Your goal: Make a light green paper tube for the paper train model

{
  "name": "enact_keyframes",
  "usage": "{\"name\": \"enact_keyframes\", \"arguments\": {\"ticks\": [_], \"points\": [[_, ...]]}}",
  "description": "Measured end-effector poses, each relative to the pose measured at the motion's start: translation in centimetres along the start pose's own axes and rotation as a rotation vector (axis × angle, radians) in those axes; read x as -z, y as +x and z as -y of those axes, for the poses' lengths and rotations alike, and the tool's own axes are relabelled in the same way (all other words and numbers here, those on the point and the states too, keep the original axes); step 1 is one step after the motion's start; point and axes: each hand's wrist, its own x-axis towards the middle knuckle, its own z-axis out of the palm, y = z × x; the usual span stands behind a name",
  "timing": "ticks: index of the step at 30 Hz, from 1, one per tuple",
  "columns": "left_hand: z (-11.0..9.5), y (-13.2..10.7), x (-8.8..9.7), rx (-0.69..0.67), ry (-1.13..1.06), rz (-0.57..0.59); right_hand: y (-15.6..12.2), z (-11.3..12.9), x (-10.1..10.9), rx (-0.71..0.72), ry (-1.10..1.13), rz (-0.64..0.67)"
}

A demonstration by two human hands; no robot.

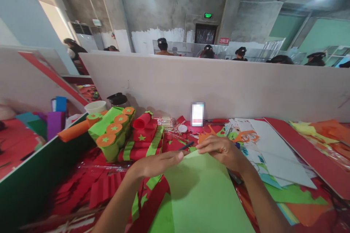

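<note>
A large light-green sheet [205, 189], perhaps paper or craft foam, lies in front of me with its narrow far end between my hands. My left hand [161, 164] rests along the sheet's upper left edge, fingers stretched out flat and the thumb on top. At the far edge, my right hand [220, 149] pinches the green sheet between thumb and bent fingers. Just beyond the left fingertips is a dark, thin stick-like tool [187, 146]. Orange cut-out scraps [247, 136] lie past the right hand.
A green and orange craft model [109, 131] and a red one with green stripes [143, 134] stand at left. Behind them are a white cup [95, 107] and a dark-lidded jar [117, 99]. A phone [197, 114] leans on the white partition [218, 83]. White sheets [284, 156] lie right.
</note>
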Motion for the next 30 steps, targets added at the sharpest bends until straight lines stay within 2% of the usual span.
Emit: {"name": "enact_keyframes", "arguments": {"ticks": [3, 8, 11, 15, 19, 23, 26, 30], "points": [[0.6, 0.7, -0.3, -0.011, -0.184, 0.119, 0.1, -0.1, -0.2, 0.070, -0.026, -0.032], [0.5, 1.8, -0.8, -0.197, -0.233, 0.151, 0.2, -0.3, -0.3, 0.104, -0.058, -0.056], [0.3, 2.1, -0.9, -0.202, -0.091, 0.062, -0.2, -0.1, 0.3, 0.005, -0.095, -0.025], [0.5, 2.6, -1.4, -0.123, 0.211, -0.107, -1.0, 0.9, 1.4, -0.254, -0.224, 0.108], [0.4, 3.1, -2.8, -0.057, 0.497, -0.169, -0.9, 1.5, 1.1, -0.395, -0.421, 0.199], [-0.4, 3.5, -4.2, -0.120, 0.647, -0.190, -0.1, 1.2, -0.7, -0.411, -0.587, 0.315], [-0.7, 3.6, -4.5, -0.142, 0.700, -0.185, 0.2, 0.9, -1.7, -0.393, -0.675, 0.425], [0.1, 3.3, -3.8, -0.108, 0.739, -0.138, 0.1, 0.6, -2.2, -0.374, -0.765, 0.433]]}}
